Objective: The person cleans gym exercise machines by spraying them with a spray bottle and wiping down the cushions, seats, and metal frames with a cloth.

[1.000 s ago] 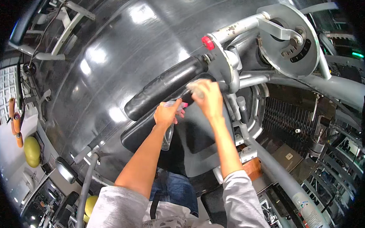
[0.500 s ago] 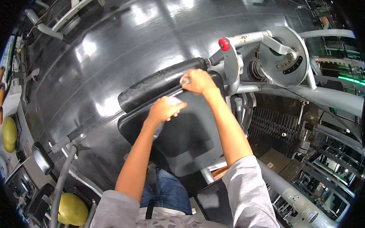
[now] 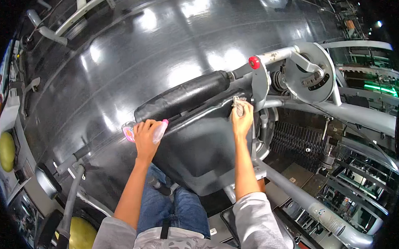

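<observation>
My left hand [image 3: 146,135] is wrapped around a clear plastic bottle [image 3: 160,131] with a pink tip and a pink-orange label. It is over the near left corner of a black padded seat [image 3: 194,146], beside a black roller pad [image 3: 183,95]. At the far right corner of the seat, my right hand [image 3: 242,119] grips a crumpled greyish cloth [image 3: 239,105] against the seat's edge. The fingers partly hide both the bottle and the cloth.
A grey metal frame with a red knob [image 3: 254,62] and a round numbered plate [image 3: 313,73] stands to the right. A thick grey tube [image 3: 306,203] runs along the lower right. Yellow-green pads [image 3: 82,235] and grey bars are at the left. Dark, shiny floor [image 3: 123,56] lies beyond.
My left hand has moved left with the bottle, which now shows its label and pink tip. My right hand has shifted right and nearer along the seat edge with the cloth.
</observation>
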`<state>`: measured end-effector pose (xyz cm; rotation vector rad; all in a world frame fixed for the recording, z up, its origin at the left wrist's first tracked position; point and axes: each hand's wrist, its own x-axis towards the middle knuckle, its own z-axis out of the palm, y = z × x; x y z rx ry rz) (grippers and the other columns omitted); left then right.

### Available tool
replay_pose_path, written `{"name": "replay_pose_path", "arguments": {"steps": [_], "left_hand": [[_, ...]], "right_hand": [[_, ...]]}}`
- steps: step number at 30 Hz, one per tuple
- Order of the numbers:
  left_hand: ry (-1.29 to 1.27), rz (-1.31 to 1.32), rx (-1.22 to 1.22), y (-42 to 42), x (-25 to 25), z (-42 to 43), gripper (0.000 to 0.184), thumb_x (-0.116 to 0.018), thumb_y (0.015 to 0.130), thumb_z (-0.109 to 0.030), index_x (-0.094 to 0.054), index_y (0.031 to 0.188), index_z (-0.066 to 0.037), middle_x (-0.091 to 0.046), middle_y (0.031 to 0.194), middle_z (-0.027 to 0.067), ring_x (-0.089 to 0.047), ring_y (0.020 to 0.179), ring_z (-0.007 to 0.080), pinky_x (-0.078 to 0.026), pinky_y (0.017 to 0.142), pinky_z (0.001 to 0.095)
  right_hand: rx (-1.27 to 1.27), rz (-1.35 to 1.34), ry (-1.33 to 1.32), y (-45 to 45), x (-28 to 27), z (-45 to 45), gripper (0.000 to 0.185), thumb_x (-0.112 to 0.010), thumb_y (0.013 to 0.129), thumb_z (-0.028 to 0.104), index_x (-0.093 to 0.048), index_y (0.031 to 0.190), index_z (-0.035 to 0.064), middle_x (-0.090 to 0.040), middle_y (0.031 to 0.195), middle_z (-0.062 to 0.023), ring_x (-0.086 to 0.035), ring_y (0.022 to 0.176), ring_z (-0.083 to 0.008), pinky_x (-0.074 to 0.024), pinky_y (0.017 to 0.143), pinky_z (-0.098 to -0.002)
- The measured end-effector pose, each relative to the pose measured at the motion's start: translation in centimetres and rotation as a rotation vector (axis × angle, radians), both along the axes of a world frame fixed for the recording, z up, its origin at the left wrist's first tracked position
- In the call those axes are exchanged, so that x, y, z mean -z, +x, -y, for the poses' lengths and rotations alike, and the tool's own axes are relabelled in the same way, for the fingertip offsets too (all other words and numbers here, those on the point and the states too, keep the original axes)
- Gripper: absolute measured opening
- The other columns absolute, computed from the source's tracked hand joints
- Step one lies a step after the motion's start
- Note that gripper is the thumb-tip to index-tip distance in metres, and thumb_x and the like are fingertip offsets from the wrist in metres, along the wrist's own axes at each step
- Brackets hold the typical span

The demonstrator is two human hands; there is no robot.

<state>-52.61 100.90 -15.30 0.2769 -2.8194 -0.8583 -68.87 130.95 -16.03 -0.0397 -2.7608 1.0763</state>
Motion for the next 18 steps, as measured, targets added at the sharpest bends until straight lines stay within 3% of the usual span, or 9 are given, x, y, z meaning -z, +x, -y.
{"name": "replay_pose_path", "arguments": {"steps": [3,6,11,16,18], "left_hand": [[-0.033,-0.038,-0.018,0.9,1.5,-0.4,0.029,-0.076,0.073,-0.011,-0.069,0.101,-0.012,-0.063,0.099,0.0026,-0.058,0.093,0.0265,-0.04,0.093,0.0431],[-0.009,-0.073,-0.048,1.4,3.1,-0.9,0.03,-0.077,0.071,-0.012,-0.069,0.101,-0.012,-0.063,0.1,0.0035,-0.058,0.094,0.0272,-0.04,0.097,0.0457],[0.019,-0.098,-0.124,1.0,3.6,-1.2,0.028,-0.078,0.073,-0.016,-0.066,0.098,-0.012,-0.064,0.098,0.0025,-0.059,0.093,0.0263,-0.041,0.097,0.0468],[0.049,-0.115,-0.168,0.9,3.9,-1.1,0.026,-0.077,0.073,-0.017,-0.065,0.096,-0.012,-0.064,0.097,0.0023,-0.06,0.094,0.0258,-0.041,0.098,0.0471],[0.063,-0.104,-0.188,0.9,4.0,-1.2,0.026,-0.077,0.073,-0.017,-0.065,0.095,-0.012,-0.065,0.097,0.0023,-0.06,0.095,0.0256,-0.041,0.099,0.0473]], "right_hand": [[0.092,-0.039,-0.054,3.0,-0.2,4.6,0.025,-0.068,0.077,0.003,-0.07,0.101,0.0101,-0.063,0.109,-0.0108,-0.061,0.107,-0.0317,-0.048,0.095,-0.0413],[-0.035,0.047,-0.146,7.4,-0.5,7.7,0.028,-0.071,0.075,0.003,-0.07,0.101,0.0124,-0.063,0.112,-0.0112,-0.06,0.111,-0.0323,-0.0477,0.097,-0.0424],[-0.151,0.078,0.034,9.7,-1.2,7.7,0.029,-0.07,0.076,0.004,-0.07,0.105,0.0119,-0.063,0.115,-0.0096,-0.06,0.109,-0.0311,-0.0476,0.096,-0.0403],[0.386,0.013,-0.076,4.8,0.9,4.5,0.023,-0.067,0.082,0.003,-0.069,0.104,0.0068,-0.064,0.111,-0.0124,-0.062,0.105,-0.0313,-0.0472,0.097,-0.0404],[0.367,-0.013,-0.066,5.0,1.3,5.1,0.023,-0.067,0.082,0.003,-0.069,0.104,0.0073,-0.064,0.111,-0.0121,-0.061,0.106,-0.031,-0.047,0.096,-0.0408]]}}
